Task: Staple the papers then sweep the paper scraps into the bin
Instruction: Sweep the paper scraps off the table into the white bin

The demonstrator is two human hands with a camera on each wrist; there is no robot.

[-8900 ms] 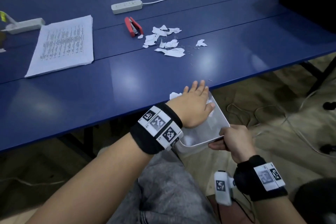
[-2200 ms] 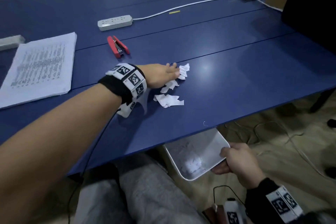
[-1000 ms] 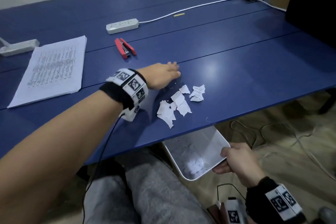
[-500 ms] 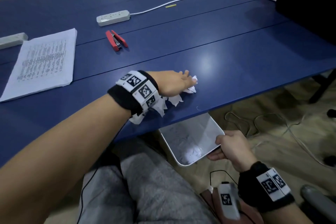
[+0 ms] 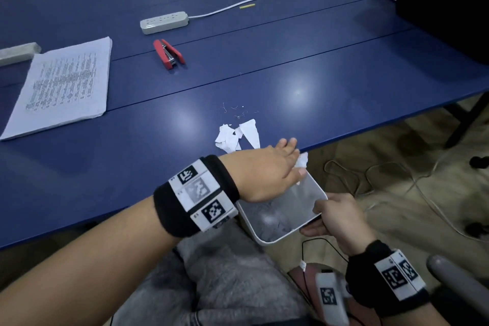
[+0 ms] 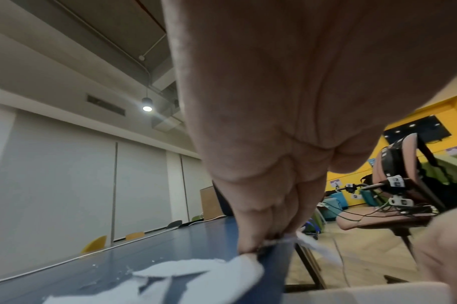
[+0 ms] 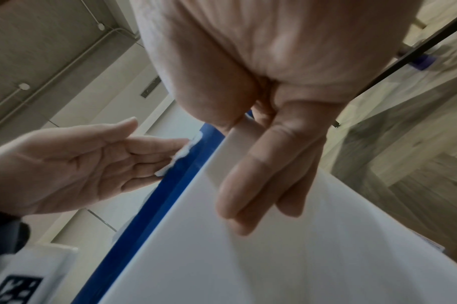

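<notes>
Bin [image 5: 280, 217] tilts open toward table edge [image 5: 370, 128], long axis outward.

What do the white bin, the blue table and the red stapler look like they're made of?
The bin: probably plastic, smooth matte white with rounded corners and thin walls. The table: likely laminate or painted board, since its glossy blue top mirrors the ceiling lights; the core is hidden. The stapler: a red shell, seemingly plastic, around grey metal parts inside.
</notes>
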